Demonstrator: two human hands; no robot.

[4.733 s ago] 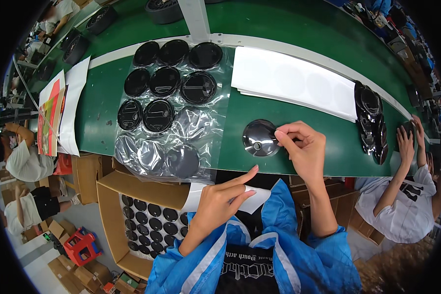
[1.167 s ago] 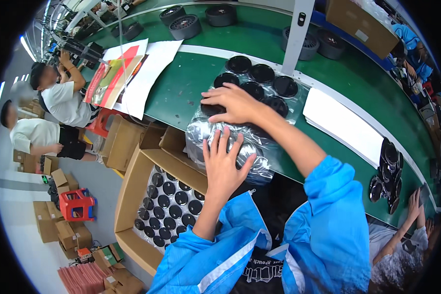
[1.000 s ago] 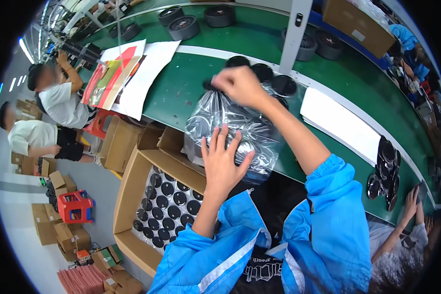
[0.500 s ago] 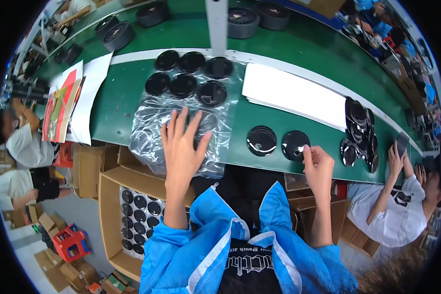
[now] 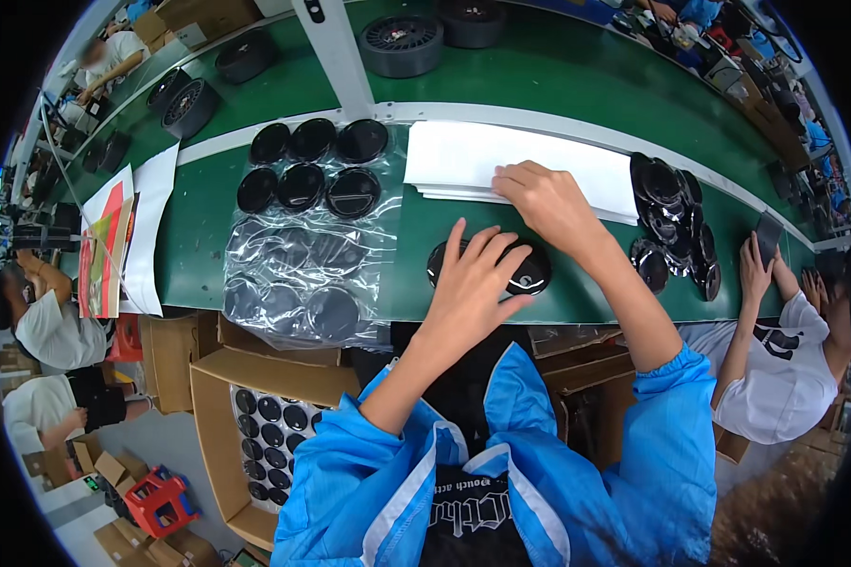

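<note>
Two black discs (image 5: 536, 274) lie side by side on the green tabletop (image 5: 189, 241), partly hidden beneath the left hand (image 5: 471, 295). Its fingers are spread fairly wide, reaching over the discs, with the thumb at the lower edge of the right-hand one; whether they press on both cannot be told. At 1 o'clock from it, the right hand (image 5: 553, 206) has its fingers curled and narrow at the near edge of a stack of white sheets (image 5: 577, 180); whether a sheet is pinched cannot be seen.

Taking the left hand as the clock's centre, a clear plastic sheet (image 5: 388, 236) at 10 o'clock bears rows of black discs, the nearer ones covered by clear film. A heap of glossy black discs (image 5: 667, 222) sits at 2 o'clock, just beside the white stack. An opened cardboard box (image 5: 216, 454) with more discs inside stands at 8 o'clock, below the tabletop. Toward 11 o'clock rises a white post (image 5: 338, 61), with a dark wheel (image 5: 402, 47) beyond the rail. At 3 o'clock, a co-worker's hand (image 5: 755, 274) holds a dark flat piece (image 5: 769, 234).
</note>
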